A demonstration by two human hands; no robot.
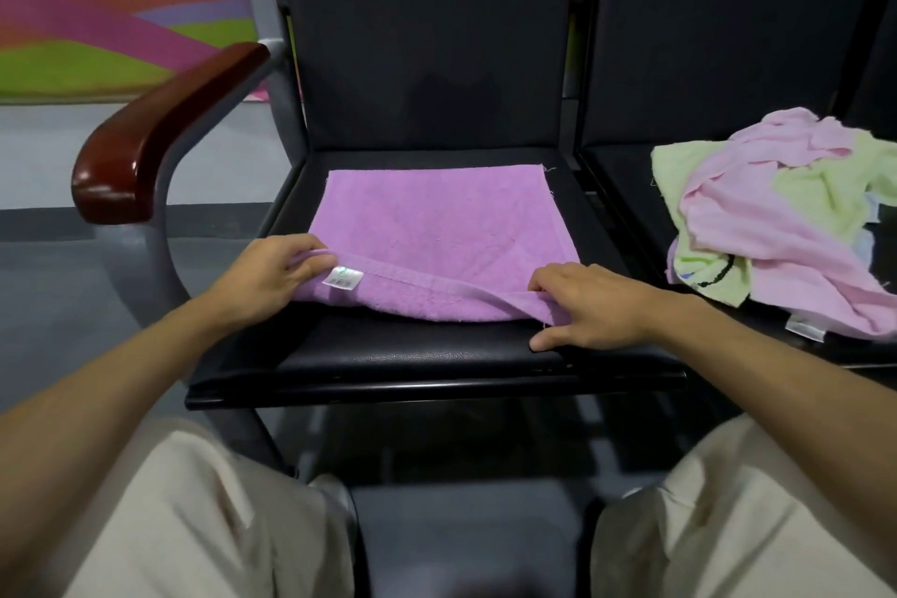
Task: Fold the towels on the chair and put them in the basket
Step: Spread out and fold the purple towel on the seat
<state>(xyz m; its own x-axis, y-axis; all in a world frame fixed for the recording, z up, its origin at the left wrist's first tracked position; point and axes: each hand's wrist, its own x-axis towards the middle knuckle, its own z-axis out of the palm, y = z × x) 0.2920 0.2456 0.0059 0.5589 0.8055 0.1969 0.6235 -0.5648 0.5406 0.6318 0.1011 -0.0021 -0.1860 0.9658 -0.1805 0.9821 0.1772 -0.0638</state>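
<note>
A purple towel [437,228] lies spread on the black seat of the chair [412,350] in front of me. Its near edge is lifted and curled, showing a small white label. My left hand [264,279] pinches the near left corner of the towel. My right hand [589,304] grips the near right corner, with the thumb resting on the seat. A loose heap of pink and pale green towels [776,214] lies on the neighbouring seat to the right. No basket is in view.
A brown wooden armrest [160,131] on a grey metal frame stands to the left of the chair. Both chairs have tall black backrests [427,34]. My knees in light trousers fill the bottom of the view. Grey floor and a colourful wall lie at the left.
</note>
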